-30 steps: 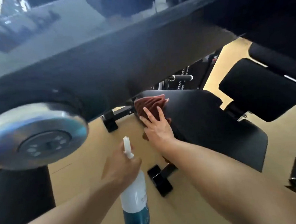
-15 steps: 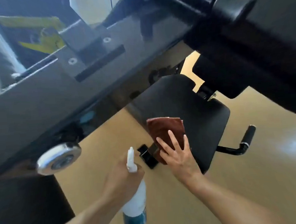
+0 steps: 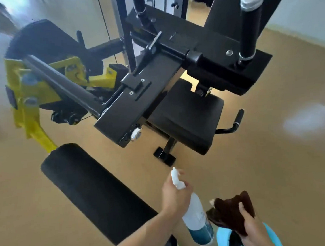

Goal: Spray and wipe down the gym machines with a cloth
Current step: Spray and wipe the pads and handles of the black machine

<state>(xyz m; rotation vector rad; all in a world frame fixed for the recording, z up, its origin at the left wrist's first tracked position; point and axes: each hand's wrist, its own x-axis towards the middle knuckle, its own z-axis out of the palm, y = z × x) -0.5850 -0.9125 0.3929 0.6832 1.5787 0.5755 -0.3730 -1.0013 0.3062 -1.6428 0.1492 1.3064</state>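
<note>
Left hand (image 3: 174, 195) wrapped around spray bottle (image 3: 196, 218), right hand (image 3: 253, 229) clutching brown cloth (image 3: 230, 212), both below the seat pad (image 3: 186, 117)

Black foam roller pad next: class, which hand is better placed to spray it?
Left. The left hand grips the white spray bottle beside the black foam roller pad; the right hand holds only the brown cloth.

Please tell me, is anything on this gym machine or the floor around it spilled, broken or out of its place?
Nothing stands out. The black padded seat looks whole and the tan floor shows only a pale patch of light, no puddle. The white-and-blue spray bottle and brown cloth are both in hand.
</note>
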